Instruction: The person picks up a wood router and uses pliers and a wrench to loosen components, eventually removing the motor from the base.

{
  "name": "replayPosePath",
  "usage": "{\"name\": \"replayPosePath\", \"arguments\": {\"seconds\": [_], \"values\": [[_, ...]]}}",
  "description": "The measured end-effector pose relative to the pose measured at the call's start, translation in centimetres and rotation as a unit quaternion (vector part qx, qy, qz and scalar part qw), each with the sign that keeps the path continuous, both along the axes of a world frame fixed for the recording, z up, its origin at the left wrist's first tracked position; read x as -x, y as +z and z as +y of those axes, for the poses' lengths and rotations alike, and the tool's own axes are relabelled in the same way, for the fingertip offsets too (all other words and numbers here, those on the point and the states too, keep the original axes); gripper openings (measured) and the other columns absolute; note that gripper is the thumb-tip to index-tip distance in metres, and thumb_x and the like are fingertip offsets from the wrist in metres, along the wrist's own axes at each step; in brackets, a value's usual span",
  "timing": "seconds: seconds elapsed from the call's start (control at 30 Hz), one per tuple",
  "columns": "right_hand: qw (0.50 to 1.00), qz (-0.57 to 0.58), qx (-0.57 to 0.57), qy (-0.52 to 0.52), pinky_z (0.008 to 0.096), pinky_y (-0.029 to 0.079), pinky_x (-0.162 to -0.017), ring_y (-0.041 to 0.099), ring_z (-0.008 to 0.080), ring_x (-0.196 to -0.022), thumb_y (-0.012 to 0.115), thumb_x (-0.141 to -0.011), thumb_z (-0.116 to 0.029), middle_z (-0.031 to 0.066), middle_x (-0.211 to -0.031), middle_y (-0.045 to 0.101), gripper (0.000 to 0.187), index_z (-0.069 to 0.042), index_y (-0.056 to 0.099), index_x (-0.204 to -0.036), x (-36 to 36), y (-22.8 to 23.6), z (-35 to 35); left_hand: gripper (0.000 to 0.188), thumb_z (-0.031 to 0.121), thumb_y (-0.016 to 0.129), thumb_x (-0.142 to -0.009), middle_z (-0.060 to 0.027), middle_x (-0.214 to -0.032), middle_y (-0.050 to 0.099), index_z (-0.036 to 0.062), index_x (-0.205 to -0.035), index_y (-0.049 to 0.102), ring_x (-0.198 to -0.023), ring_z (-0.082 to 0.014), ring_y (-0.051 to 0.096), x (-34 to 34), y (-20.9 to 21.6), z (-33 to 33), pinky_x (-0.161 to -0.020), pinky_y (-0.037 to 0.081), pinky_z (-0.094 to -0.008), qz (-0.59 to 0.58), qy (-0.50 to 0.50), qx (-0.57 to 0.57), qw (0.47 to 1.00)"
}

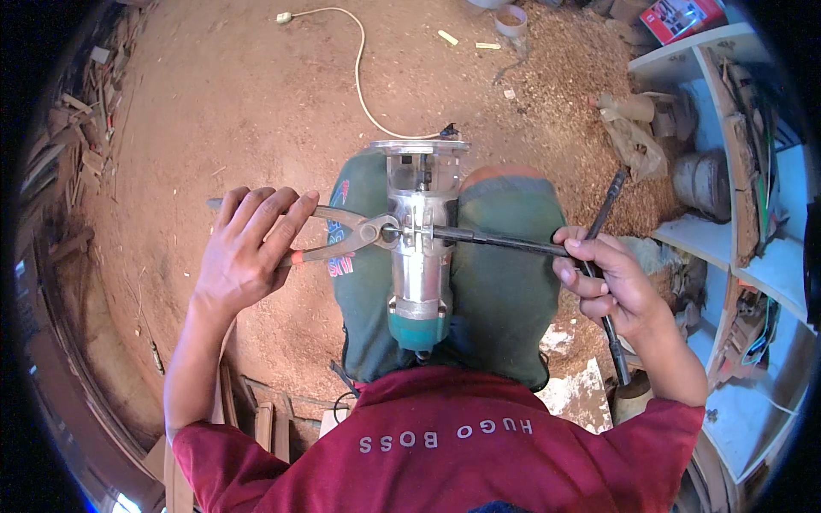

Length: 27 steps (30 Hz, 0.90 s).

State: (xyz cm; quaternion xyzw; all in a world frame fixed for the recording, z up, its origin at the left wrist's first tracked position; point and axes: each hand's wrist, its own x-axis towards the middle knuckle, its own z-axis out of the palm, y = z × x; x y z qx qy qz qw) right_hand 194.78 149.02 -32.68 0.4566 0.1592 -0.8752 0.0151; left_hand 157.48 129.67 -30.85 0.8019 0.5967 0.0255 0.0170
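A trim router (419,282) with a silver metal body, a clear base and a teal end lies lengthwise across my lap, between my thighs. My left hand (254,248) is wrapped round the handles of a pair of pincers (338,244), whose jaws meet the router's left side at its clamp. From the other side, my right hand (611,278) grips a black T-shaped socket wrench (505,241) near where its bars join. The wrench's long end points at the clamp and appears to touch it. Whatever fastener sits between the two tools is too small to make out.
A pale cable (363,81) with a plug curves over the dirt floor ahead. Wood shavings (556,94) are heaped at the far right, beside a white shelf unit (710,244) with assorted items. Wood scraps (81,145) pile up along the left.
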Motion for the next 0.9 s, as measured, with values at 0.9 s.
{"name": "replayPosePath", "arguments": {"seconds": [0.9], "values": [[0.311, 0.125, -0.915, 0.223, 0.0402, 0.051, -0.076, 0.056, 0.0223, -0.079, 0.07, -0.077, -0.012, 0.0019, -0.085, 0.061, 0.037, -0.011, 0.073, -0.113, -1.6, -4.2, 3.0, 0.061, 0.022, 0.07, -0.078, -0.0119, -0.112, 0.06, 0.0021, -0.134, 0.055, -0.098, -0.0302, 0.059, -0.7, 0.2, -0.6, -0.086, 0.045, -0.0439, -0.036, 0.017, 0.006, 0.999]]}}
